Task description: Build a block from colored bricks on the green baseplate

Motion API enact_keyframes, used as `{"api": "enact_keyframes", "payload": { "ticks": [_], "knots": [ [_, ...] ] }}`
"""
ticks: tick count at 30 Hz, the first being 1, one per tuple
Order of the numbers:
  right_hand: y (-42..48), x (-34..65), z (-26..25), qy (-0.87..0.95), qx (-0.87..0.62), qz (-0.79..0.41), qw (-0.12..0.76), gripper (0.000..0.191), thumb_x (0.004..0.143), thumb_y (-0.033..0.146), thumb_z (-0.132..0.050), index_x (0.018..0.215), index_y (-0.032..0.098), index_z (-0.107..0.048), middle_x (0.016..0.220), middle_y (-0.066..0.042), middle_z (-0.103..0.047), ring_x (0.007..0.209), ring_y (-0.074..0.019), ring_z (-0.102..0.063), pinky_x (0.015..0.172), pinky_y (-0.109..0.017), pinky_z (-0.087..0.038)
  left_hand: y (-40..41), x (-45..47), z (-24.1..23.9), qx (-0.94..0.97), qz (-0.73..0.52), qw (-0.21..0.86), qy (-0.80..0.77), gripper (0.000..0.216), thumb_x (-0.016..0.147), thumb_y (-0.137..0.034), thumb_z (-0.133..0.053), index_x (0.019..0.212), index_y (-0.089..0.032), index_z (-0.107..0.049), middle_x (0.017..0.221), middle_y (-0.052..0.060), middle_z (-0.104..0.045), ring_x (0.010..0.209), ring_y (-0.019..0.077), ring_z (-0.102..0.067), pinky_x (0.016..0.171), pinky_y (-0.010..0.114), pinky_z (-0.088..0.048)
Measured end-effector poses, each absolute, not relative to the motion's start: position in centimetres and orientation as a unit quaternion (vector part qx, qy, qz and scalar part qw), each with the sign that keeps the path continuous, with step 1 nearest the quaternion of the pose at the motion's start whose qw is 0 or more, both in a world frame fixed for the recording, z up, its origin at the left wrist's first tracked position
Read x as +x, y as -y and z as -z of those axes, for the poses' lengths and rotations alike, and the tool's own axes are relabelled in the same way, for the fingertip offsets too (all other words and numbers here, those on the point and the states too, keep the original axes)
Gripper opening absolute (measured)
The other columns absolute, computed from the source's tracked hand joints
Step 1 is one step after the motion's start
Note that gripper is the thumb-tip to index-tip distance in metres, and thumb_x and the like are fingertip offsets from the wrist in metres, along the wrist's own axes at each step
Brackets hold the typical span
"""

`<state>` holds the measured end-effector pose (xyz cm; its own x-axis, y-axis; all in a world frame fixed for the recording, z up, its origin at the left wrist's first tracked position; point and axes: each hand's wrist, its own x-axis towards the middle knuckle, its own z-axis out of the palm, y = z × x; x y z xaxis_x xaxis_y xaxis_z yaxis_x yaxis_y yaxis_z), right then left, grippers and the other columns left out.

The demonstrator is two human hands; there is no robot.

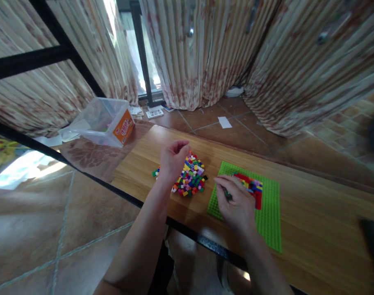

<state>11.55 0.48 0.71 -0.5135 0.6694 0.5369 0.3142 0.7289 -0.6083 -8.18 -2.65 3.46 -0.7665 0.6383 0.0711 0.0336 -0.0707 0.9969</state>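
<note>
Over the pile of small multicoloured toy bricks, my left hand is raised with its fingers curled toward the thumb. Whatever it may hold is hidden or too small to name. My right hand is above the left part of a green studded baseplate, thumb and fingertips drawn close together. What is between them cannot be made out. Just beyond that hand, a mostly red brick build with yellow, blue and purple pieces sits on the baseplate, partly covered by the hand.
The wooden table has a dark front edge. A clear plastic bin with an orange label stands on the floor past the table's left end. Papers lie on the tiles near the curtains. A dark object is at the right.
</note>
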Motion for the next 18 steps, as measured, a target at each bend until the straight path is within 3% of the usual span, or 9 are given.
{"api": "enact_keyframes", "payload": {
  "ticks": [8, 13, 18],
  "knots": [
    [-0.7, 8.9, 1.8, 0.871, -0.365, -0.164, 0.285, 0.032, 0.088, 0.011, -0.044, 0.104, 0.018, -0.071, 0.098, -0.011, -0.068, 0.09, -0.0233, -0.064, 0.085, -0.037, -0.052, 3.5, -8.5, -4.2, 0.238, -0.711, 0.258, -0.609, 0.02, 0.074, -0.027, -0.07, 0.089, -0.014, -0.071, 0.075, 0.0, -0.07, 0.065, 0.0099, -0.062, 0.067, 0.023, -0.051],
    [-1.0, 7.1, 1.2, 0.887, -0.398, -0.166, 0.165, 0.03, 0.087, 0.008, -0.047, 0.102, 0.016, -0.071, 0.102, -0.011, -0.067, 0.095, -0.0229, -0.062, 0.089, -0.034, -0.048, 4.1, -8.4, -4.6, 0.239, -0.713, 0.28, -0.597, 0.02, 0.071, -0.026, -0.07, 0.087, -0.014, -0.072, 0.078, 0.002, -0.072, 0.07, 0.012, -0.064, 0.07, 0.024, -0.053],
    [-1.1, 6.4, 1.0, 0.88, -0.413, -0.183, 0.144, 0.023, 0.089, 0.011, -0.05, 0.097, 0.017, -0.071, 0.102, -0.011, -0.065, 0.097, -0.0224, -0.061, 0.092, -0.033, -0.047, 4.6, -8.6, -5.1, 0.234, -0.712, 0.289, -0.596, 0.024, 0.07, -0.029, -0.072, 0.088, -0.014, -0.073, 0.08, 0.002, -0.072, 0.071, 0.0125, -0.064, 0.073, 0.025, -0.053]
  ]
}}
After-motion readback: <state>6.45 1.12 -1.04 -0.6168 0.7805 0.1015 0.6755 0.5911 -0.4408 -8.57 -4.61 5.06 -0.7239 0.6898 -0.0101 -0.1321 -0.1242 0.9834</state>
